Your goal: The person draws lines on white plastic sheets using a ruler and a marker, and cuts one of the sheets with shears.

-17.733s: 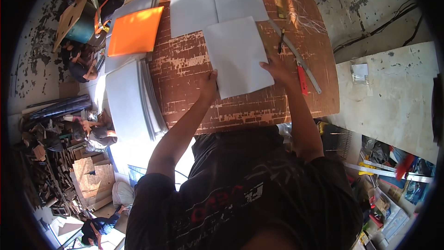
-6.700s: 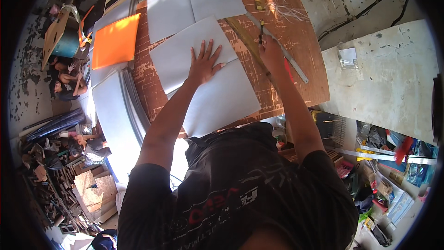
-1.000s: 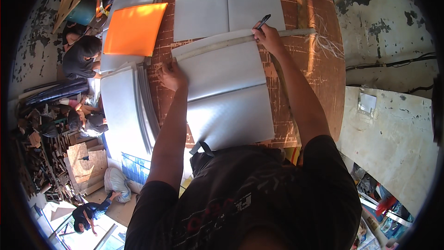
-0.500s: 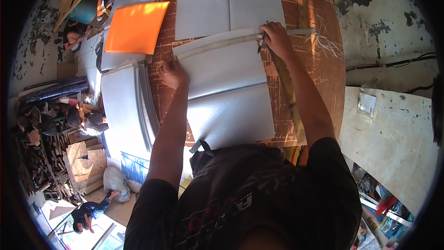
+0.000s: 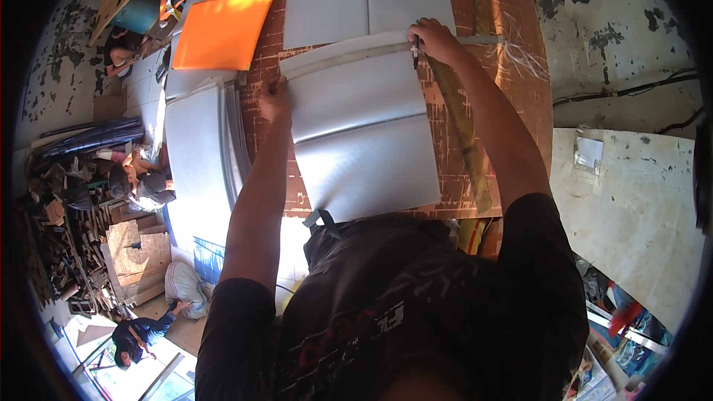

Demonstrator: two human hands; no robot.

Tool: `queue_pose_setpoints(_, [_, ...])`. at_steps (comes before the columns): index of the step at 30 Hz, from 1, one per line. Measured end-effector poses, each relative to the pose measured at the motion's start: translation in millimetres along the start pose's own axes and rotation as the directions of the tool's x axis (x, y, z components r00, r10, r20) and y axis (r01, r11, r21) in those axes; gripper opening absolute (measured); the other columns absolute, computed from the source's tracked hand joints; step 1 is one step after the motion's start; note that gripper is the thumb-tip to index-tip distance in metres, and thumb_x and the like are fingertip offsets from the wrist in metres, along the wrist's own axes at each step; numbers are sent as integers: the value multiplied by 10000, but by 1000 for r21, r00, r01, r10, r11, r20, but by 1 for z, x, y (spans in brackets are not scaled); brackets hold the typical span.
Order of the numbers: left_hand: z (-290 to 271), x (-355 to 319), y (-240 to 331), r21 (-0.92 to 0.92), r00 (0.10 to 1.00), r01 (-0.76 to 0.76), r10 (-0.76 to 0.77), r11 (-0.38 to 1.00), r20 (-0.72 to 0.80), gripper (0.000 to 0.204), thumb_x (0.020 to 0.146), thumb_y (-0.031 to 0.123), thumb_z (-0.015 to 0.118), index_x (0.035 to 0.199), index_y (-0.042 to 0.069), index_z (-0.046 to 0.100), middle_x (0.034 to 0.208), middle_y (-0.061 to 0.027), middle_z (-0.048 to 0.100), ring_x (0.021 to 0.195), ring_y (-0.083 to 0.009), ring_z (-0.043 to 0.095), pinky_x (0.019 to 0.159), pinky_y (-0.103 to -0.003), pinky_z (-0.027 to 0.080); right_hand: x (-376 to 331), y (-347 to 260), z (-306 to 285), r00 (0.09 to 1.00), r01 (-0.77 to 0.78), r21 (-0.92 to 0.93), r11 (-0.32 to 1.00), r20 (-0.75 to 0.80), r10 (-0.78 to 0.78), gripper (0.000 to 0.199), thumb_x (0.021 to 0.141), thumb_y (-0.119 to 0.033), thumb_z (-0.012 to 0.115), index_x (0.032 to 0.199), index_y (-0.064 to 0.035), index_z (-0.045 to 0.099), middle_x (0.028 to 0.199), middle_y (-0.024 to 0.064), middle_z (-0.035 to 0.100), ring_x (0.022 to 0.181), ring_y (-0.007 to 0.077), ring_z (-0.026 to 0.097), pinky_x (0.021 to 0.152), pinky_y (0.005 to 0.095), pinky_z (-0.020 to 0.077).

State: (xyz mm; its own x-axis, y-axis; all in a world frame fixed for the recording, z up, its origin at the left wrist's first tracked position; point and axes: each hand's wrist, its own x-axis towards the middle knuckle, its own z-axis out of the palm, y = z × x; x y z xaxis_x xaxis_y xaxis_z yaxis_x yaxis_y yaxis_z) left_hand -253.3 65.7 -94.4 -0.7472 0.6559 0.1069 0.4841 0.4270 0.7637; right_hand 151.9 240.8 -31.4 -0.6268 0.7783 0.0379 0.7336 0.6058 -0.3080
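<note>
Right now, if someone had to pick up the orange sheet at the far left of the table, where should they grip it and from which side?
Judging from its pose, grip the orange sheet at its left edge, coming from the table's left side. It lies flat on grey sheets, with that edge nearest open space. The left hand and right hand are occupied on the white sheet.

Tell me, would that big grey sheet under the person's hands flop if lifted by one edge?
Probably it would bend somewhat: the large grey sheet looks thin and shows a crease line across its middle. It lies flat on the brown worktable, so likely light. Its smooth surface may slide easily.
</note>
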Motion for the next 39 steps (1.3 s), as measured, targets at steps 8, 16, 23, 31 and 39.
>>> queue_pose_setpoints(8, [-22, -3, 10, -410, 910, 219, -33, 885, 413, 300, 1018, 354, 649, 966, 63, 705, 692, 28, 557, 585, -67, 521, 510, -260, 407, -3, -8, -13, 990, -113, -13, 994, 80, 113, 175, 856, -57, 662, 1002, -151, 639, 931, 82, 679, 981, 314, 659, 905, 497, 482])
queue_pose_setpoints(16, [-62, -15, 5, -441, 902, 217, -6, 871, 432, 265, 1033, 282, 624, 1118, 33, 657, 815, 9, 633, 672, -74, 567, 595, -239, 458, -78, -55, -55, 953, -9, 61, 998, -301, 27, 106, 931, -103, 684, 1007, -92, 612, 958, 106, 658, 882, 330, 675, 742, 433, 529])
queue_pose_setpoints(23, [-109, -58, 2, -144, 926, -69, 117, 987, 360, 253, 994, 280, 653, 1038, 32, 683, 792, -76, 709, 715, -124, 670, 670, -306, 527, -219, -88, -74, 945, -148, 335, 930, -228, 233, 112, 933, -98, 698, 1021, -75, 633, 946, 103, 644, 848, 305, 665, 718, 409, 503])
queue_pose_setpoints(31, [-168, -127, -12, 119, 646, -6, -87, 993, 759, 348, 976, 351, 695, 940, 5, 703, 743, -85, 704, 579, -130, 688, 538, -290, 565, -312, -114, -50, 955, -223, 460, 859, -73, 288, 204, 874, -130, 785, 989, -54, 635, 885, 112, 628, 792, 271, 651, 718, 379, 497])
queue_pose_setpoints(39, [-183, -177, -19, 338, 452, 1, -302, 941, 839, 395, 926, 367, 751, 819, -10, 701, 683, -104, 710, 653, -152, 735, 610, -289, 590, -346, -122, -42, 934, -355, 285, 890, 145, 326, 266, 851, -168, 802, 1031, -69, 633, 934, 107, 642, 844, 336, 671, 735, 432, 522])
